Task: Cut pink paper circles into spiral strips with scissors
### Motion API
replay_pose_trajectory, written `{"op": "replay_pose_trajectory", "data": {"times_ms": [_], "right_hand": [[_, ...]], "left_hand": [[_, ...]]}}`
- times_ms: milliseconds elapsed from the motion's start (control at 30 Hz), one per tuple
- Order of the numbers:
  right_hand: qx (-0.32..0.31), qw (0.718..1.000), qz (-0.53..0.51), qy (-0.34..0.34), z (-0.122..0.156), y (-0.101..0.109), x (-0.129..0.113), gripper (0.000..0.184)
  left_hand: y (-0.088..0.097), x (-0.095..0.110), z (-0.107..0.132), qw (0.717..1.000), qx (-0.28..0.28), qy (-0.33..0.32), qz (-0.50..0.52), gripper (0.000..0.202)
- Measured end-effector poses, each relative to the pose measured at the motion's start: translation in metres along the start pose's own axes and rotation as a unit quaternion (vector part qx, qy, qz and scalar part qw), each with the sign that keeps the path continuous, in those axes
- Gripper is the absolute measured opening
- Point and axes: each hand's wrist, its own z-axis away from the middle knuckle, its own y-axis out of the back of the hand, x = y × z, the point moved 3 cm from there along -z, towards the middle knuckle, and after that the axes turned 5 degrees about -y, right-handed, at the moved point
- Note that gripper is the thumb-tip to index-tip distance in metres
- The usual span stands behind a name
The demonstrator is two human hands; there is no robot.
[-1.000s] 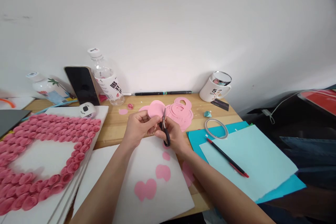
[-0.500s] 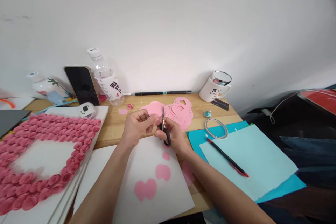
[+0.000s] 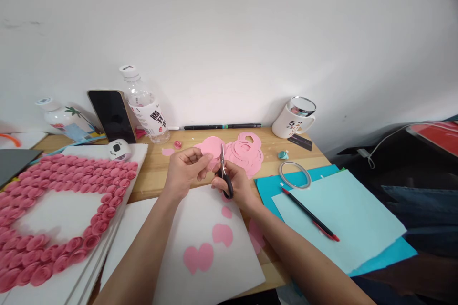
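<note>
A round piece of pink paper [image 3: 212,145] is pinched between the thumb and fingers of my left hand [image 3: 186,169]. My right hand [image 3: 238,182] is closed round the black handles of a pair of scissors [image 3: 225,181]. The blades point up and away, at the right edge of the pink paper. Just behind and to the right lies a pile of pink paper rings and offcuts [image 3: 246,152]. Beneath my wrists is a white sheet [image 3: 214,281] with pink cut pieces on it, among them a double-lobed one [image 3: 198,257].
At left, a white board carries rows of pink paper roses [image 3: 67,248], with a white craft punch [image 3: 119,150] at its back edge. A phone [image 3: 111,116], a water bottle [image 3: 146,109] and a mug [image 3: 293,118] stand by the wall. Blue sheets [image 3: 343,219], a pen [image 3: 309,214] and a tape roll [image 3: 294,174] lie right.
The pink paper in my left hand has tilted slightly, and my left fingers have shifted a little. My right hand keeps the scissors in nearly the same place.
</note>
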Motion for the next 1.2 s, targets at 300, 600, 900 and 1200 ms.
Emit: {"op": "replay_pose_trajectory", "data": {"times_ms": [300, 600, 900, 1200], "right_hand": [[-0.011, 1.0, -0.02, -0.017, 0.0, -0.001, 0.001, 0.027], [-0.009, 1.0, -0.008, -0.007, 0.001, -0.002, 0.001, 0.029], [-0.028, 0.999, -0.005, 0.03, -0.001, -0.003, -0.001, 0.038], [-0.015, 0.998, 0.024, 0.048, -0.001, -0.002, -0.006, 0.04]], "left_hand": [[0.002, 0.001, -0.001, 0.999, 0.036, -0.005, 0.03, 0.021], [-0.008, 0.0, 0.003, 1.0, 0.008, 0.013, 0.015, 0.026], [-0.006, -0.001, 0.004, 0.999, -0.023, 0.032, -0.017, 0.028], [-0.004, -0.001, 0.005, 0.998, -0.038, 0.042, -0.036, 0.03]]}}
